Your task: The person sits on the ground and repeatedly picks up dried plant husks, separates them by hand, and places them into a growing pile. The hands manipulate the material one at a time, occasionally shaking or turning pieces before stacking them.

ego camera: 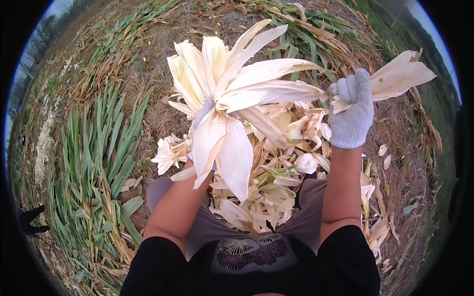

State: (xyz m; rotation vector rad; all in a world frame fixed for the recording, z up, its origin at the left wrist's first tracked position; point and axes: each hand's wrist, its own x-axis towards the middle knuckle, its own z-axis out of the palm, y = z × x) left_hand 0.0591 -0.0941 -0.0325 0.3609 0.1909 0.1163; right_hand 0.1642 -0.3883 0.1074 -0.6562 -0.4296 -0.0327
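Observation:
My left hand [203, 113], in a pale grey knit glove, is mostly hidden behind a fan of spread, cream-coloured corn husks [248, 92], which it holds by the base. To the right and farther out, my right hand [350, 107], gloved alike, is closed on a dry corn husk [401, 77] that sticks out beyond its fingers. The tips of the fanned husks reach close to the right fist; whether they touch it cannot be told. Below both hands, a heap of stripped corn husks [274, 196] lies between the legs.
Green and drying corn stalks [92, 148] lie along the left. More stalks [314, 33] lie at the upper right. A cluster of pale husks [170, 153] sits left of my left forearm. Brown soil [137, 96] with dry straw and scattered husks surrounds the heap. Dark fingers show at the far left edge.

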